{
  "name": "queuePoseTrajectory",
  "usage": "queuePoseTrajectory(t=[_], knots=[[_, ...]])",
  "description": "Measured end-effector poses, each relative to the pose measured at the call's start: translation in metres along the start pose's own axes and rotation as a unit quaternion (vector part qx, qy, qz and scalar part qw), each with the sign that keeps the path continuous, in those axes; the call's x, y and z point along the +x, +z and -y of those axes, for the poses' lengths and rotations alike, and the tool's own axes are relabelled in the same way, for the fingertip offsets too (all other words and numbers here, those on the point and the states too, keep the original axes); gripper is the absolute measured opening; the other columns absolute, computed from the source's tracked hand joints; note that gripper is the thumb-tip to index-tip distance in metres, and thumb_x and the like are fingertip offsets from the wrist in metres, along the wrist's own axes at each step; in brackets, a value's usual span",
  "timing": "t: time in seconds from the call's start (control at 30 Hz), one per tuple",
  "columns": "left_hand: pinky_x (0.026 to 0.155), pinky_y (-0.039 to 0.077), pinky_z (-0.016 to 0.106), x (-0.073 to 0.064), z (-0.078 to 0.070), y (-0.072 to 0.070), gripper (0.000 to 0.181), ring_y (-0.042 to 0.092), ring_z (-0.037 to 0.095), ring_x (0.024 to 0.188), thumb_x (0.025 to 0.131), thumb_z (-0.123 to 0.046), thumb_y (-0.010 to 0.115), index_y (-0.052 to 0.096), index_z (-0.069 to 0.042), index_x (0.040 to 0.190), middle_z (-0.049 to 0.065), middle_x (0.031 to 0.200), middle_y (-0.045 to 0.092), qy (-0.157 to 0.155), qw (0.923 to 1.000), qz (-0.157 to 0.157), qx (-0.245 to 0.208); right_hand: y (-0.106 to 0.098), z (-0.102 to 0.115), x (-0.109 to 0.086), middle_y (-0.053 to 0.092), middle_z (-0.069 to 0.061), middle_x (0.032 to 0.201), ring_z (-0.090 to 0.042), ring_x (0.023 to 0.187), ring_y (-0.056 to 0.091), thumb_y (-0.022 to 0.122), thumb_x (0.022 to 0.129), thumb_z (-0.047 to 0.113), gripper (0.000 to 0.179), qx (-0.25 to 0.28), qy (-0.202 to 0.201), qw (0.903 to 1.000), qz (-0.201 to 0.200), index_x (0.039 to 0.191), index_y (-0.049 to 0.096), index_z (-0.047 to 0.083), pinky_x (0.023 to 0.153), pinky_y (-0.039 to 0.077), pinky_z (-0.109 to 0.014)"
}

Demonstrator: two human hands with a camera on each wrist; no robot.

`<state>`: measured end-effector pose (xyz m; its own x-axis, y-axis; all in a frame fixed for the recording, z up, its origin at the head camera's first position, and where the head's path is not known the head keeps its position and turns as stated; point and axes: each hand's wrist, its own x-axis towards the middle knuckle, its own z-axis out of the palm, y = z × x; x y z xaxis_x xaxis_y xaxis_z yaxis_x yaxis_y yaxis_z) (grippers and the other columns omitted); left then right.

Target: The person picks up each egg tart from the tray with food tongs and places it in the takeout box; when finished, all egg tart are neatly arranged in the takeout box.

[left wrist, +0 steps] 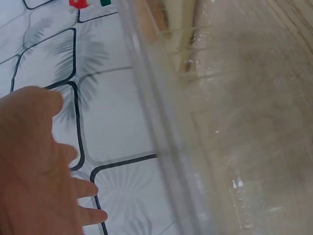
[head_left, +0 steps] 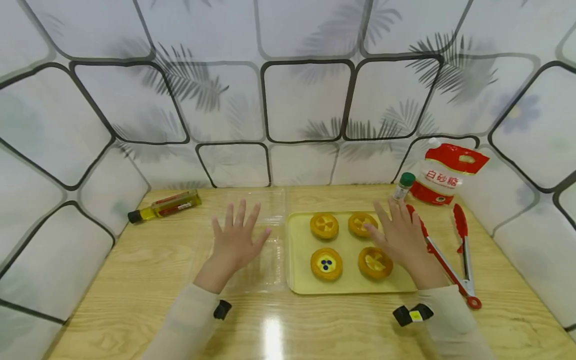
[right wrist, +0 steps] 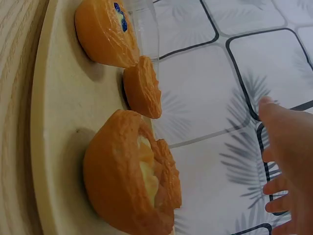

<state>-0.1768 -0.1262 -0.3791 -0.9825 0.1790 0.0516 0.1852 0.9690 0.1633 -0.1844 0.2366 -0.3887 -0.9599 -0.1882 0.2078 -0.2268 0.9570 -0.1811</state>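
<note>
My left hand [head_left: 236, 242] is spread with straight fingers above a clear plastic container [head_left: 274, 260], holding nothing. Over the right part of a pale yellow tray [head_left: 301, 286] my right hand [head_left: 402, 237] is spread the same way, also empty. Four is avoided here: several egg tarts sit on the tray. One tart [head_left: 326, 264] has blue berries on top, and another tart [head_left: 375, 263] near the right hand carries yellow fruit pieces. Behind them are a back left tart [head_left: 324, 226] and a back right tart [head_left: 361, 224], the latter partly covered by the right thumb.
Red-tipped tongs [head_left: 468, 270] lie spread right of the tray. A green-capped shaker [head_left: 404, 186] and a red and white sugar bag [head_left: 443, 175] stand at the back right. An oil bottle [head_left: 168, 205] lies at the back left. Patterned walls [head_left: 306, 100] enclose the wooden table [head_left: 135, 265].
</note>
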Motion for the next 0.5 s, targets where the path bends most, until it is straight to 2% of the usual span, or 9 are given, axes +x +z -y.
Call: queuePoseTrajectory(t=[0.07, 0.13, 0.2, 0.23, 0.3, 0.37, 0.5], knots=[[0.102, 0.017, 0.068, 0.0, 0.001, -0.003, 0.067, 0.016, 0.042, 0.139, 0.098, -0.054, 0.034, 0.018, -0.02, 0.153, 0.019, 0.153, 0.02, 0.008, 0.9985, -0.052, -0.017, -0.002, -0.002, -0.001, 0.039, -0.027, 0.139, -0.047, 0.126, 0.036, 0.058, 0.092, 0.042, 0.063, -0.009, -0.019, 0.9957, -0.091, 0.137, 0.044, 0.0, 0.099, 0.028, -0.062], [0.095, 0.032, 0.064, 0.0, 0.004, -0.007, 0.062, 0.036, 0.044, 0.128, 0.098, -0.047, 0.043, 0.03, -0.014, 0.149, 0.022, 0.141, 0.04, 0.024, 0.9904, -0.128, -0.045, -0.004, -0.004, -0.001, 0.054, -0.026, 0.123, -0.044, 0.109, 0.052, 0.069, 0.085, 0.031, 0.054, -0.016, -0.039, 0.9811, -0.189, 0.125, 0.055, -0.004, 0.088, 0.042, -0.056], [0.085, 0.043, 0.056, -0.001, 0.008, -0.01, 0.055, 0.052, 0.041, 0.109, 0.096, -0.037, 0.054, 0.044, -0.008, 0.142, 0.022, 0.119, 0.056, 0.05, 0.9733, -0.21, -0.08, -0.008, -0.006, -0.003, 0.063, -0.023, 0.109, -0.041, 0.093, 0.06, 0.075, 0.079, 0.023, 0.046, -0.02, -0.051, 0.9619, -0.268, 0.113, 0.063, -0.004, 0.074, 0.048, -0.052], [0.079, 0.046, 0.052, -0.003, 0.011, -0.012, 0.05, 0.056, 0.038, 0.1, 0.094, -0.032, 0.058, 0.05, -0.006, 0.137, 0.02, 0.108, 0.06, 0.064, 0.9635, -0.242, -0.096, -0.01, -0.008, -0.004, 0.066, -0.022, 0.1, -0.04, 0.085, 0.062, 0.077, 0.077, 0.02, 0.042, -0.018, -0.051, 0.9542, -0.294, 0.109, 0.065, -0.005, 0.068, 0.049, -0.05], [0.069, 0.048, 0.045, -0.005, 0.018, -0.016, 0.041, 0.058, 0.032, 0.085, 0.091, -0.026, 0.064, 0.06, -0.004, 0.126, 0.015, 0.092, 0.063, 0.086, 0.9471, -0.282, -0.126, -0.013, -0.012, -0.007, 0.068, -0.021, 0.095, -0.039, 0.08, 0.063, 0.078, 0.076, 0.018, 0.038, -0.011, -0.044, 0.9452, -0.323, 0.105, 0.067, -0.005, 0.064, 0.05, -0.049], [0.063, 0.046, 0.04, -0.009, 0.027, -0.02, 0.033, 0.057, 0.026, 0.075, 0.089, -0.021, 0.068, 0.067, -0.003, 0.116, 0.01, 0.08, 0.061, 0.098, 0.9383, -0.293, -0.156, -0.015, -0.017, -0.011, 0.068, -0.021, 0.093, -0.039, 0.079, 0.063, 0.077, 0.077, 0.017, 0.035, -0.003, -0.031, 0.9421, -0.334, 0.103, 0.068, -0.005, 0.064, 0.05, -0.048], [0.058, 0.044, 0.035, -0.02, 0.046, -0.029, 0.023, 0.056, 0.02, 0.07, 0.089, -0.02, 0.067, 0.071, -0.005, 0.107, 0.004, 0.076, 0.061, 0.08, 0.9425, -0.246, -0.212, -0.022, -0.031, -0.021, 0.068, -0.02, 0.087, -0.037, 0.074, 0.061, 0.075, 0.079, 0.014, 0.027, 0.019, -0.006, 0.9399, -0.341, 0.098, 0.069, -0.006, 0.06, 0.048, -0.047]])
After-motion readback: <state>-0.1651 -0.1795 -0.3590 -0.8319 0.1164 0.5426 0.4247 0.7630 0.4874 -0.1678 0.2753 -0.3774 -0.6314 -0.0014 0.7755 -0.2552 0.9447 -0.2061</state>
